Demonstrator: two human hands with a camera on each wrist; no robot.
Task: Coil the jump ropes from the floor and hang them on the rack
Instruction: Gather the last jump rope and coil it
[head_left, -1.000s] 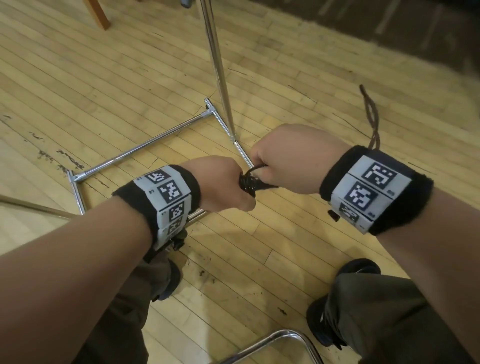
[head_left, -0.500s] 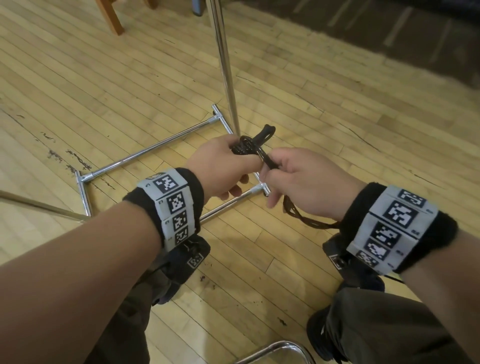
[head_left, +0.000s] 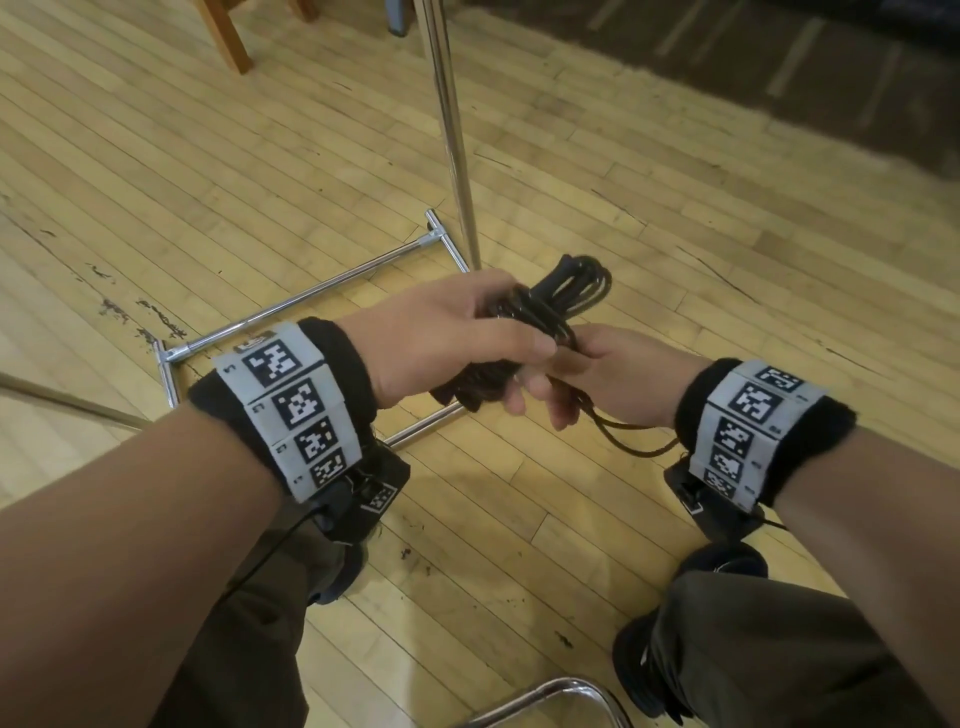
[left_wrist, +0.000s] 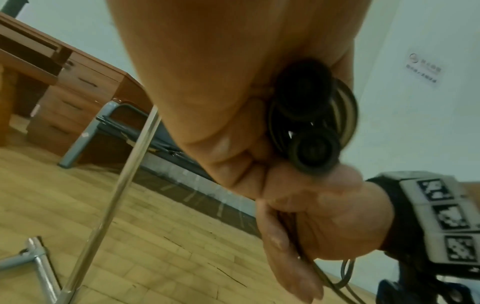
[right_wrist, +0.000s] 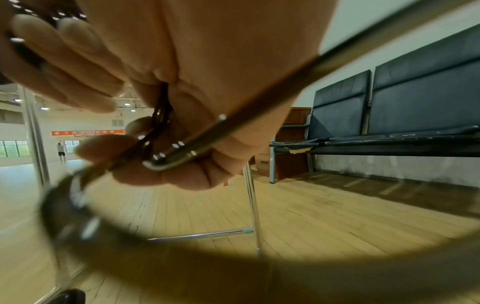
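Note:
A black jump rope (head_left: 563, 293) is bundled into a coil with its two round handle ends (left_wrist: 313, 152) showing under my palm. My left hand (head_left: 457, 338) grips the bundle from above, fingers curled round it. Just right of it, my right hand (head_left: 597, 376) pinches the loose end of the cord (right_wrist: 158, 123), which loops down below the wrist (head_left: 631, 449). The chrome rack's upright pole (head_left: 454, 135) rises directly behind the hands, and its base frame (head_left: 311, 288) lies on the floor under them.
Wooden plank floor (head_left: 208, 182) all around. A curved chrome tube (head_left: 545, 699) sits near my feet. Wooden furniture legs (head_left: 223, 36) stand at the far left, a wooden desk (left_wrist: 64, 88) and dark bench seats (right_wrist: 402, 102) along the walls.
Both hands rose and drew toward me. The coil turned so its loops now stick out past the left hand, and the right hand slid under the bundle with the loose end.

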